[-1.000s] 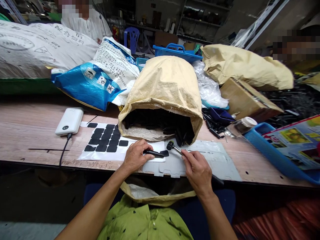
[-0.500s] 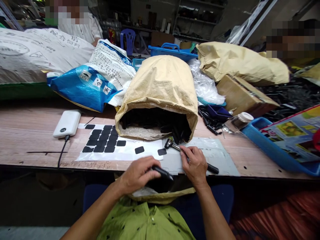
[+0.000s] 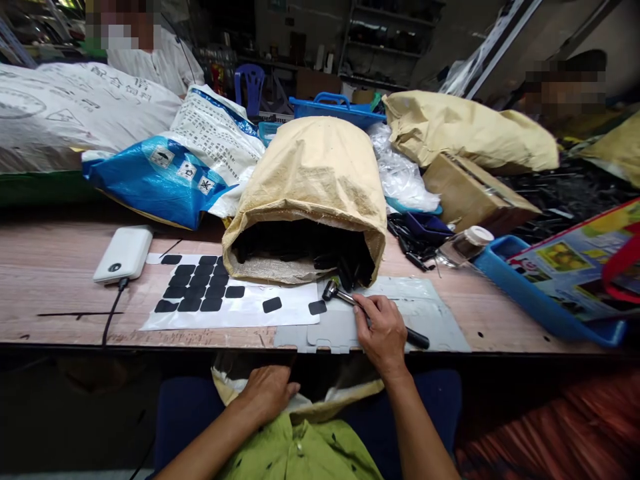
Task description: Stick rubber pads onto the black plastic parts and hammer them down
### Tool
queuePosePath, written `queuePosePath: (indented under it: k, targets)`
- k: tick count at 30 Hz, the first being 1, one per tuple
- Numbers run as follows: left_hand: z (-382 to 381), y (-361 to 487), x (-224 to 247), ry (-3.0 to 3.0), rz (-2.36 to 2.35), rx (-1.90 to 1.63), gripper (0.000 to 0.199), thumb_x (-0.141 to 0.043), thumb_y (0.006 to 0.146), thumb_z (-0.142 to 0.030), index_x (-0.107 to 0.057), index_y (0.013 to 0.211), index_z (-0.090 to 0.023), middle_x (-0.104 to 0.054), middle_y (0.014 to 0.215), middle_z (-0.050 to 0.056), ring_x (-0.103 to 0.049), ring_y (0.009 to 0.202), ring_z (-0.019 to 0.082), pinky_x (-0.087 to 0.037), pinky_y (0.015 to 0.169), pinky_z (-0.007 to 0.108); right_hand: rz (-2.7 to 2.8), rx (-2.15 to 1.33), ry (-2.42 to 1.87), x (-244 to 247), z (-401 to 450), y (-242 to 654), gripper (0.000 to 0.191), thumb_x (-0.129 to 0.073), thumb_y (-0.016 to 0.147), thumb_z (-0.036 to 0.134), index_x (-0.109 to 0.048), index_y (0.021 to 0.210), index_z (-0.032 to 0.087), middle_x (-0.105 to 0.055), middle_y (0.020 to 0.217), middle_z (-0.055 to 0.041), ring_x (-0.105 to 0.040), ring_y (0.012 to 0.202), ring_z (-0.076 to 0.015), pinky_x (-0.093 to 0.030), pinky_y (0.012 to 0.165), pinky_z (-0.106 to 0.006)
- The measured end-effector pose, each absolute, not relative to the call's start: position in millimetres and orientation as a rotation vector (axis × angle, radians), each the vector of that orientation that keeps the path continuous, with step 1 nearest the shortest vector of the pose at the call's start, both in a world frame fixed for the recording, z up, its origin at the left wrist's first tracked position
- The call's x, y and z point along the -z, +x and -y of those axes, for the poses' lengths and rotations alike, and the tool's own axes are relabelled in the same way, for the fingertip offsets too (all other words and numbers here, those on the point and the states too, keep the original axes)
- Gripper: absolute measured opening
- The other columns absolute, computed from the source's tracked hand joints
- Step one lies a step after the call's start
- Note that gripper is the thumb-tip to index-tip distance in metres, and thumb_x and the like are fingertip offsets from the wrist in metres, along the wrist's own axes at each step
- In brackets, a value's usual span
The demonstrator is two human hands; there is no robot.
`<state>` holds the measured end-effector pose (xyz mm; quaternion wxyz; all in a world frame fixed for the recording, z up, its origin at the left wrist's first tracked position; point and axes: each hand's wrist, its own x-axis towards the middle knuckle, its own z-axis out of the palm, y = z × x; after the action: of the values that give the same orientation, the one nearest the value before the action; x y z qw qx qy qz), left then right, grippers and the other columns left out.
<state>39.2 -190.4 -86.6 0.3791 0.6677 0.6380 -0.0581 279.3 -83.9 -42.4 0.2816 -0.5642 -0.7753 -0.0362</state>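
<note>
On the grey sheet (image 3: 440, 327) at the table's front edge, my right hand (image 3: 383, 333) is closed round the shaft of a small hammer (image 3: 419, 339), its metal head pointing left. My left hand (image 3: 267, 393) is low over my lap, at the mouth of an open tan sack (image 3: 345, 399); its fingertips are hidden, and no object shows in it. Right behind the hammer lies a larger tan sack (image 3: 320, 160), its mouth towards me and black pieces inside. Black rounded patches (image 3: 215, 292) stick to a white sheet (image 3: 245, 317) on the left.
A white power bank (image 3: 125, 253) with a cable lies at left. Behind it are a blue-and-white bag (image 3: 175, 177) and white sacks. Towards the right stand a clear jar (image 3: 465, 245), a wooden box (image 3: 475, 193) and a blue tray (image 3: 550, 307). Two people sit across the table.
My left hand has gone down from the table edge to the lap sack, and the black object it held is out of sight. My right hand stays on the hammer. The view has shifted slightly.
</note>
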Motion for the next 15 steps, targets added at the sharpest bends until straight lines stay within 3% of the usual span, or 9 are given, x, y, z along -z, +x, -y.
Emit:
queuePosePath:
  k: [9,13,15]
  targets:
    - [199.1,50.3,68.3,1.849,-1.455,0.487,0.040,-0.060,0.086,-0.040,-0.079,0.103,-0.010,-0.075,0.111,0.026,-0.070,0.109,0.041,-0.052,0.093,0.050,2.080,0.107,-1.520,42.2,83.9,279.6,0.027,-0.053,0.099,0.029,-0.072,0.118,0.027,-0.063,0.099,-0.0052,-0.054,0.093,-0.0212,-0.041,0.085,-0.034]
    - [203.4,51.2,72.1,1.881,-1.517,0.319,0.039,-0.061,0.088,-0.037,-0.075,0.115,-0.013,-0.073,0.114,0.021,-0.067,0.112,0.038,-0.049,0.097,0.049,2.078,0.111,-1.523,42.1,83.9,279.5,0.027,-0.053,0.099,0.029,-0.072,0.118,0.026,-0.063,0.099,-0.0051,-0.054,0.093,-0.0209,-0.041,0.085,-0.034]
    - [204.1,49.8,73.3,1.897,-1.527,0.233,0.048,-0.068,0.083,-0.040,-0.070,0.124,-0.016,-0.071,0.117,0.018,-0.065,0.113,0.037,-0.049,0.098,0.047,2.079,0.115,-1.520,42.3,83.7,279.5,0.027,-0.054,0.099,0.029,-0.072,0.118,0.026,-0.063,0.099,-0.0050,-0.053,0.093,-0.0208,-0.041,0.084,-0.034]
